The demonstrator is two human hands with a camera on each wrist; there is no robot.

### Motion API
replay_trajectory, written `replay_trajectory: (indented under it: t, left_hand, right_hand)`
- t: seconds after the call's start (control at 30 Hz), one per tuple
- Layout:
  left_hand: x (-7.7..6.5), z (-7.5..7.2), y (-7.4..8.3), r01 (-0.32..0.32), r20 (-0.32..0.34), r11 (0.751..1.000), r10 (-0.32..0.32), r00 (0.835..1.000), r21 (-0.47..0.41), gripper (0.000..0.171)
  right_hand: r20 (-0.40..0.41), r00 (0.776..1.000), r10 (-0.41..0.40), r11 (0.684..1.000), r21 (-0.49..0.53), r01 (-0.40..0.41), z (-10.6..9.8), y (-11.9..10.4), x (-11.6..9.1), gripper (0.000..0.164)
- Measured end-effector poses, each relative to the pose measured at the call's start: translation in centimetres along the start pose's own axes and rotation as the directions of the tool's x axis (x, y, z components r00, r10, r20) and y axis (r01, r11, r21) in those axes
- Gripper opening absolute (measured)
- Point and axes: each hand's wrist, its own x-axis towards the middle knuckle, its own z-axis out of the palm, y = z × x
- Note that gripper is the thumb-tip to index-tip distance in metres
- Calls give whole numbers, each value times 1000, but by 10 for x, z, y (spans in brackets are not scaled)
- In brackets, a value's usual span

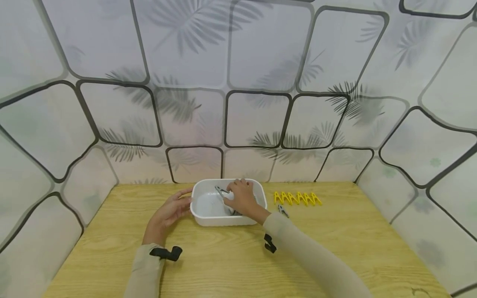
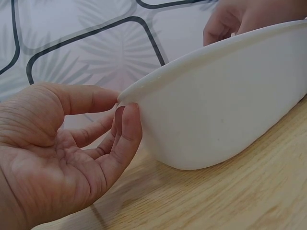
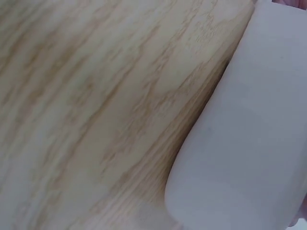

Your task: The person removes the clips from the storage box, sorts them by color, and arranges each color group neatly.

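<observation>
A white plastic basin (image 1: 223, 221) sits on the wooden table, with grey clothespins partly visible inside it. My left hand (image 1: 172, 212) is at its left end, fingertips against the outer wall just under the rim; the left wrist view shows the palm (image 2: 53, 163) away from the wall. My right hand (image 1: 242, 198) reaches over the near rim into the basin and pinches a grey clothespin (image 1: 220, 191), which sticks out left of the fingers. In the right wrist view the basin's wall (image 3: 244, 134) hides most of that hand.
Right of the basin, several yellow clothespins (image 1: 297, 198) stand in a row. A single grey clothespin (image 1: 283, 211) lies just in front of them. Patterned fabric walls (image 1: 257, 120) enclose the table (image 1: 223, 265) at the back and sides.
</observation>
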Motion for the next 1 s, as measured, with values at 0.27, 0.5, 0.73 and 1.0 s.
replay_trajectory:
  t: [0.27,0.5,0.73,1.0]
  left_hand:
    - [0,0,-5,6,11,1000,-6,1000,-26,53]
    - [1,0,-3,-6,16,1000,6,1000,-18,56]
    - [3,-1,0,-13,-9,1000,13,1000,3,57]
    - [2,-1,1,0,9,1000,0,1000,-1,57]
  right_hand:
    - [-131,990,-61,998,26,65,-9,6,-13,25]
    - [-221,972,-86,994,46,99,-26,13,-19,25]
    - [-301,943,-143,988,6,152,-38,28,-29,25]
    - [-320,937,-144,989,-15,147,-51,55,-53,28]
